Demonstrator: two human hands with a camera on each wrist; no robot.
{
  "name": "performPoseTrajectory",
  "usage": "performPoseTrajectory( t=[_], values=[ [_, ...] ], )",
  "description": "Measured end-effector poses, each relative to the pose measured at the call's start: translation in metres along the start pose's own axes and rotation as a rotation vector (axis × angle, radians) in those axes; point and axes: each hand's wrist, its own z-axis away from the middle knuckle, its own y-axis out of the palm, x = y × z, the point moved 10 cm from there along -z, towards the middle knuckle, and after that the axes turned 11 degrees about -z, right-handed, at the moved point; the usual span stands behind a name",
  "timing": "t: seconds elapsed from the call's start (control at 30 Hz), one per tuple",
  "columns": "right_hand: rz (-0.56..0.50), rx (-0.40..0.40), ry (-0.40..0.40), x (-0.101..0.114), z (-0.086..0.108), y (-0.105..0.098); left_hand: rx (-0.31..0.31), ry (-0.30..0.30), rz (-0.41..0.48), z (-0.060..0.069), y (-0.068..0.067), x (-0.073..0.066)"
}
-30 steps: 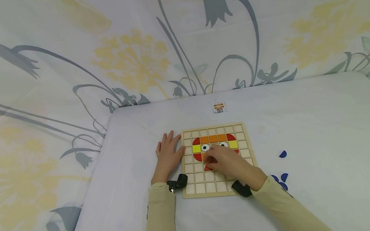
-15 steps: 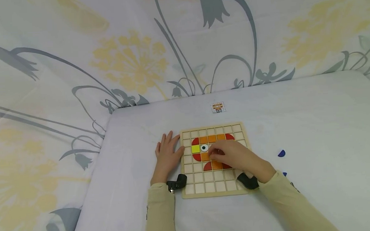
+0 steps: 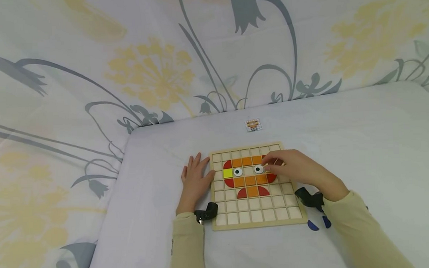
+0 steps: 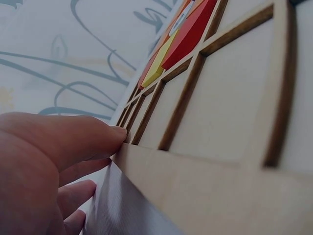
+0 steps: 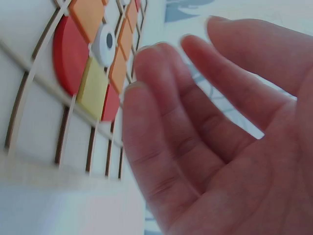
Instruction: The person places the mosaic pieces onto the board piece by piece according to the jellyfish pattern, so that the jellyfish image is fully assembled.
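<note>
A square wooden grid board (image 3: 243, 217) lies on the white surface. Orange squares (image 3: 250, 180), red curved pieces (image 3: 229, 183), a yellow square (image 3: 227, 173) and two round eye pieces (image 3: 238, 171) sit in its cells. My left hand (image 3: 195, 182) rests beside the left edge, fingers spread; in the left wrist view its thumb (image 4: 93, 136) touches the frame. Above the board's right side hovers my right hand (image 3: 304, 170), partly hiding pieces there. Its fingers (image 5: 142, 127) are loosely bent and apart from the thumb, holding nothing, in the right wrist view.
Blue curved pieces (image 3: 313, 225) lie by the board's lower right corner, partly hidden by my right arm. A small pattern card (image 3: 253, 125) lies beyond the board. Behind the surface hangs a flower-printed cloth (image 3: 154, 72).
My right hand has moved up and to the right, from the middle of the board to its right side, uncovering the orange and red pieces. My left hand stays in place.
</note>
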Motion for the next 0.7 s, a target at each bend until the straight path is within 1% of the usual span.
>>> performPoseTrajectory(
  t=[0.1, 0.27, 0.37, 0.43, 0.53, 0.7],
  values=[
    [-0.001, -0.012, 0.003, -0.007, 0.009, -0.007, -0.004, -0.001, -0.002, 0.0, 0.0, -0.001],
    [0.061, -0.061, 0.028, -0.023, 0.023, -0.022, -0.003, 0.006, -0.008, 0.001, 0.0, 0.0],
    [0.091, -0.085, 0.055, -0.035, 0.03, -0.031, 0.002, -0.007, -0.009, 0.001, -0.001, 0.003],
    [0.096, -0.087, 0.075, -0.042, 0.034, -0.036, -0.002, -0.009, -0.014, 0.001, -0.003, 0.003],
    [0.106, -0.086, 0.099, -0.051, 0.04, -0.046, -0.005, -0.002, 0.003, 0.0, -0.003, 0.002],
    [0.129, -0.074, 0.162, -0.068, 0.053, -0.06, 0.01, 0.009, 0.009, -0.001, 0.002, -0.001]
  ],
)
